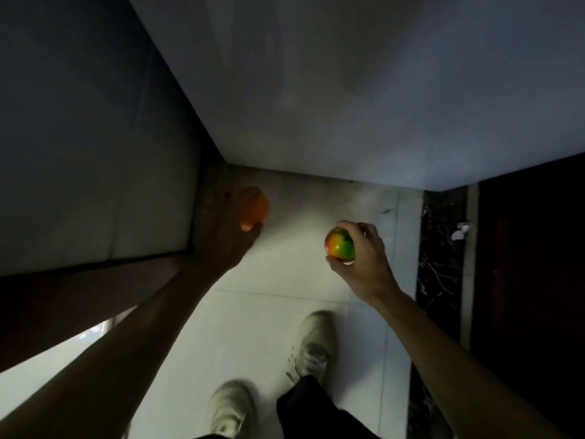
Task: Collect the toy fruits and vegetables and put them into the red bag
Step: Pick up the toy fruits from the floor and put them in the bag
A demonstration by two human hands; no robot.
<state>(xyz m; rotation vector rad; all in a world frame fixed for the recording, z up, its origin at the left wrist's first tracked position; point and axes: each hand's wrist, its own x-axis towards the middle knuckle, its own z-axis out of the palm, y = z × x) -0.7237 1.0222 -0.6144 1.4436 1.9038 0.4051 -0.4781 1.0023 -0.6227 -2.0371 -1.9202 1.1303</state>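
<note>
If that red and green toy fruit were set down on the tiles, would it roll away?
Probably: the red-green toy fruit looks round and the floor tiles look smooth. Its glossy skin may be slippery. It seems light, since the right hand holds it with fingertips alone.

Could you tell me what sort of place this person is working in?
Probably an indoor corner of a home or hallway: pale floor tiles, plain walls meeting at a corner, and a dark wooden door at the right. It is dimly lit.

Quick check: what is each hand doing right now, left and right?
Left hand: closed around an orange toy fruit.
Right hand: closed on a red-yellow-green toy fruit.
</note>
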